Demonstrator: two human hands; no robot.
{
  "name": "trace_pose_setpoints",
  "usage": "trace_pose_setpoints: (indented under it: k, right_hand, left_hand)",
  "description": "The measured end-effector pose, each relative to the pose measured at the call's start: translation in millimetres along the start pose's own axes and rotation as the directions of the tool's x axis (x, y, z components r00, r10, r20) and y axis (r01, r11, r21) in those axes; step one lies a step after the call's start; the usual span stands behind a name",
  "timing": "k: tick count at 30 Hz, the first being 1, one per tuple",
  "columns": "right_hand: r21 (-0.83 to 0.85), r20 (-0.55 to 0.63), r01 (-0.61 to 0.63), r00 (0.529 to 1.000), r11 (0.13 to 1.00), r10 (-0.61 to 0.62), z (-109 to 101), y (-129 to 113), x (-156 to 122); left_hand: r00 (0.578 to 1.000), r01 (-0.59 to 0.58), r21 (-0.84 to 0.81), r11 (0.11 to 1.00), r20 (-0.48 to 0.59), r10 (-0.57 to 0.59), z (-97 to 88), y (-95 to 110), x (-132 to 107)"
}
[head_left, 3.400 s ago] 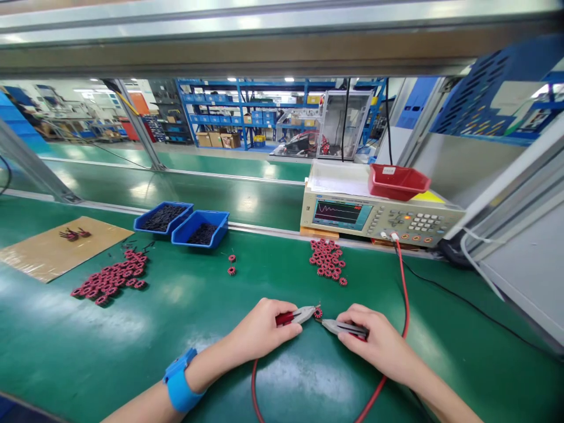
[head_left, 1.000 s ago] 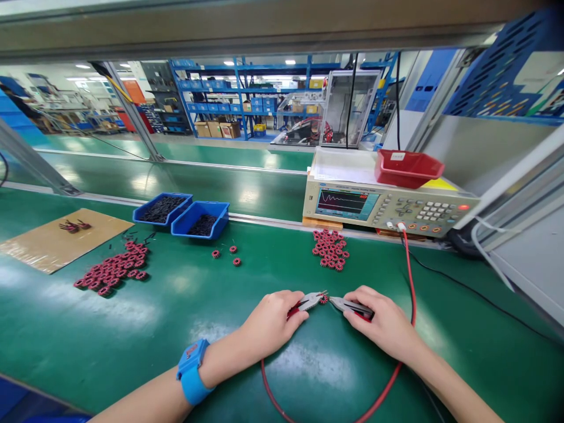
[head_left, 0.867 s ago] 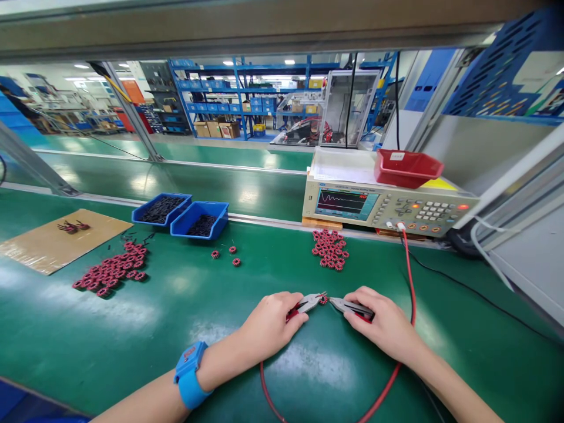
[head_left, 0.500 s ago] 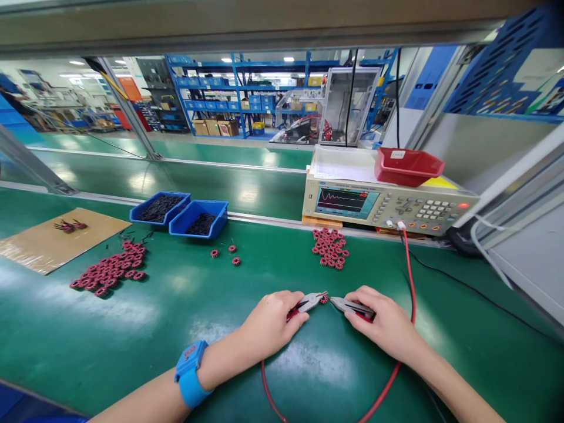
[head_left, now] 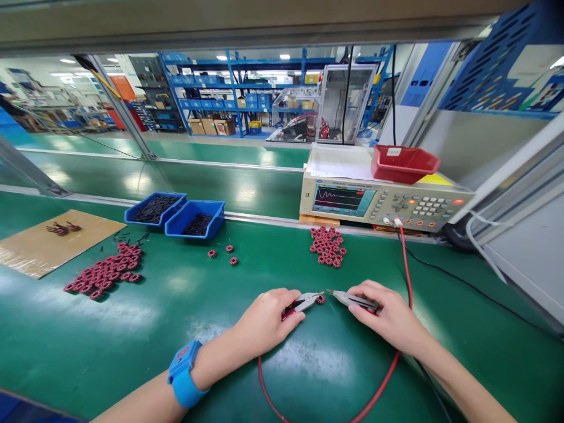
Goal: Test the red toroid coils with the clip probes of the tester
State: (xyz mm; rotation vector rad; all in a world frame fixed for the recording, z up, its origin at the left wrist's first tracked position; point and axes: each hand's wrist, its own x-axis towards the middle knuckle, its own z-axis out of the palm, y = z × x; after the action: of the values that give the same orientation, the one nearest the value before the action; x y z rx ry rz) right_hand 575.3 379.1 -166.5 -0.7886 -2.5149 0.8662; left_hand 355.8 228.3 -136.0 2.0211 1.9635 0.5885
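Note:
My left hand (head_left: pixel 268 320), wearing a blue wrist strap (head_left: pixel 187 373), is closed round a pliers-shaped test clip (head_left: pixel 307 302). The tips of this clip are at a small red-and-black wound ring coil (head_left: pixel 321 299), by its thin wire ends. From the other side, my right hand (head_left: pixel 390 314) grips a second pliers-shaped test clip (head_left: pixel 350 299). Its tips point at the coil, with a small gap to the ring; whether they touch a wire end I cannot tell. A red cable (head_left: pixel 408 270) runs from the tester (head_left: pixel 383 202) down past my right wrist.
Red ring coils form a pile (head_left: pixel 326 247) before the tester and a larger group (head_left: pixel 106 271) at left. Several loose coils (head_left: pixel 233 261) lie between. Two blue bins (head_left: pixel 194 232) hold black pieces. A brown sheet (head_left: pixel 30 247) bears more coils. A red bin (head_left: pixel 405 164) tops the tester.
The right clip's tips have risen slightly relative to the coil. On the tester, the trace has altered and an orange key light is now lit. The whole view has shifted a little.

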Motion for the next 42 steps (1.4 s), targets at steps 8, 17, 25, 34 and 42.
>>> trace_pose_setpoints:
  k: [8, 17, 25, 34, 42]
  right_hand:
    - [0.044, 0.071, 0.011, 0.997, 0.999, -0.014, 0.3, -9.4, 1.2]
    - [0.049, 0.07, 0.012, 0.997, 0.999, -0.015, 6.1, -7.2, 5.3]
    - [0.071, 0.052, -0.03, 0.998, 0.997, 0.026, 7.1, -7.3, 8.6]
    - [0.195, 0.045, -0.058, 0.998, 0.979, 0.05, 0.1, -1.6, 4.2]
    - [0.231, 0.139, -0.094, 0.988, 0.968, 0.062, -10.7, -3.4, -3.7]
  left_hand:
    - [1.0, -0.012, 0.01, 1.0, -0.006, 0.012, -1.7, 2.3, 0.7]
    - [1.0, -0.001, 0.019, 1.0, -0.007, 0.001, -1.3, 2.5, 0.9]
    - [1.0, -0.004, 0.004, 1.0, -0.006, 0.004, -0.7, 4.2, 0.3]
    - [1.0, -0.028, 0.01, 1.0, -0.008, 0.028, 0.4, 0.7, 0.7]
    - [1.0, -0.022, -0.014, 1.0, -0.011, 0.021, 0.2, 5.1, 1.0]
